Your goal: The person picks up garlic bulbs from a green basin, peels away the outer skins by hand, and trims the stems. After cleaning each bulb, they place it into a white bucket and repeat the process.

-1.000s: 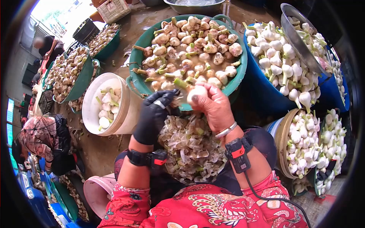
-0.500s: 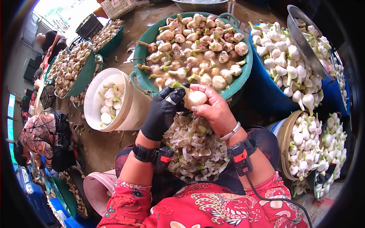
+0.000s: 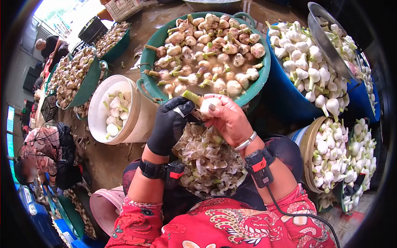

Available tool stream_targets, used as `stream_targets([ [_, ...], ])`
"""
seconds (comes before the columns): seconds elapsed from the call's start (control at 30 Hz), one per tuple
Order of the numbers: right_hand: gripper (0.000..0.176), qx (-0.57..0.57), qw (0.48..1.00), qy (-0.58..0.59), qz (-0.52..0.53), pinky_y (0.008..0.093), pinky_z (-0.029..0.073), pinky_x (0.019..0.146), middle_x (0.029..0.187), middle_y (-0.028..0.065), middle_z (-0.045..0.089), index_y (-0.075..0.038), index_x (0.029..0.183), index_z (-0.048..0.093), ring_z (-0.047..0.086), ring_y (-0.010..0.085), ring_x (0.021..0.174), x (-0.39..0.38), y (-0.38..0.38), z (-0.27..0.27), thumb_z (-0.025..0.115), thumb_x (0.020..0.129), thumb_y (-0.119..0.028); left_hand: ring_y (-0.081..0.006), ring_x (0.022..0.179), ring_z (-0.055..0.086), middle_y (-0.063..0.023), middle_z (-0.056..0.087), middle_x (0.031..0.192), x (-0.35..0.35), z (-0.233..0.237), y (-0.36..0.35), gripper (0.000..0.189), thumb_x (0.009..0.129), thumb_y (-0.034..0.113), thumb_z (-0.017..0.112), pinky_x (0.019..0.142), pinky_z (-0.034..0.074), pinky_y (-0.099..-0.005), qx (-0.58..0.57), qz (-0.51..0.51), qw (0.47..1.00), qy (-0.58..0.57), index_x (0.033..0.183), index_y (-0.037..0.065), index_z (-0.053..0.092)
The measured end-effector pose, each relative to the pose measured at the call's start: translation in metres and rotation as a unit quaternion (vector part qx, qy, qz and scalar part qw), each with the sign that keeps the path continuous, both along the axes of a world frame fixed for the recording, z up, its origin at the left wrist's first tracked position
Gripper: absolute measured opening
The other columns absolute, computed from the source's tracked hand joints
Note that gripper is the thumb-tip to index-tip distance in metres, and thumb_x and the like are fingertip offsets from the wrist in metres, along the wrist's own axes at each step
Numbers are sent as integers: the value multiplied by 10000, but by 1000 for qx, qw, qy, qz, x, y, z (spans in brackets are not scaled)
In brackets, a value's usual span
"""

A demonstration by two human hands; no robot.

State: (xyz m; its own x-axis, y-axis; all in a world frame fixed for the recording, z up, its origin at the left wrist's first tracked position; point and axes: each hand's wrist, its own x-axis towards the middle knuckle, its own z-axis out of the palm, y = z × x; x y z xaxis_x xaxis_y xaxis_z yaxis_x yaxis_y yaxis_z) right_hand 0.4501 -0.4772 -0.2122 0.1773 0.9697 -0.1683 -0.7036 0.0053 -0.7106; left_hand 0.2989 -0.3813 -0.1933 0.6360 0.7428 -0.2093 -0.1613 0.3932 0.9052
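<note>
A garlic bulb with a short green stem pointing up and left is held between my two hands, above a heap of papery peelings. My left hand, in a dark fingerless glove with a pale band on one finger, is closed on the bulb's stem side. My bare right hand grips the bulb from the right, its thumb on the skin. Just beyond is a green tub of unpeeled garlic bulbs in cloudy water.
Left of my hands stands a white bucket with peeled garlic; a pink bucket is below it. At right are a blue tub and another bucket, both heaped with white garlic. Two people bend at far left.
The bulb has turned and dropped slightly left, its stem showing more. My right thumb has moved onto the bulb's upper side. The view has shifted slightly.
</note>
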Motion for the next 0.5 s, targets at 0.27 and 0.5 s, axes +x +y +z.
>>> stream_targets([
  [0.27,434,13,994,-102,-27,233,477,751,1037,67,585,0,1248,447,559,99,890,0,1,-1,595,860,-128,-104,736,579,-37,623,858,3,13,-5,207,886,129,574,678,480,-248,40,-4,998,40,1011,-23,636],
  [0.5,411,48,972,-224,-50,233,458,672,1028,65,599,-23,1256,453,559,112,838,-11,0,-1,529,896,-204,-113,720,602,-43,650,805,0,-5,6,205,827,86,631,665,486,-272,3,-56,998,2,1006,-13,640],
])
